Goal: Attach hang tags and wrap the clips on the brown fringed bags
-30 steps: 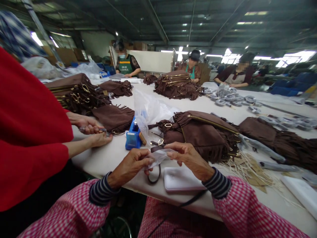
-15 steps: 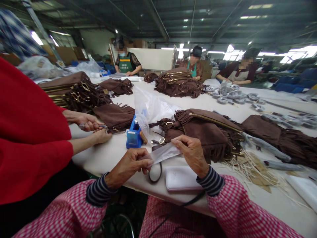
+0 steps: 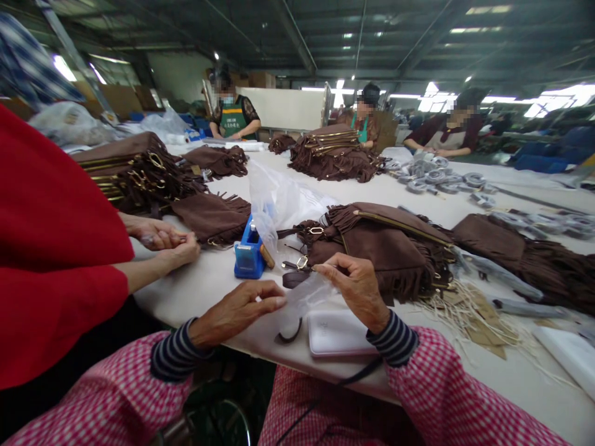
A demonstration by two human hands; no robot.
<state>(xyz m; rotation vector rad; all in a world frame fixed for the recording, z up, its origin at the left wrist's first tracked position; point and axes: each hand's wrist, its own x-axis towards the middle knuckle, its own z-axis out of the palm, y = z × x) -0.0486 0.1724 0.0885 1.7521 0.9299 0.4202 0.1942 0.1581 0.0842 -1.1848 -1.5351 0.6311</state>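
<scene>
Head view: the right hand (image 3: 356,288) pinches the clear plastic bag (image 3: 309,296) between thumb and fingertips. The left hand (image 3: 242,310) is partly open at the bag's other side; whether it grips the film cannot be told. The bag is above the table edge, near the white power bank (image 3: 341,334) and the blue tape dispenser (image 3: 250,253).

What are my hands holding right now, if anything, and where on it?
A clear plastic piece: the right hand pinches its upper right end; whether the left hand grips it, I can't tell.
</scene>
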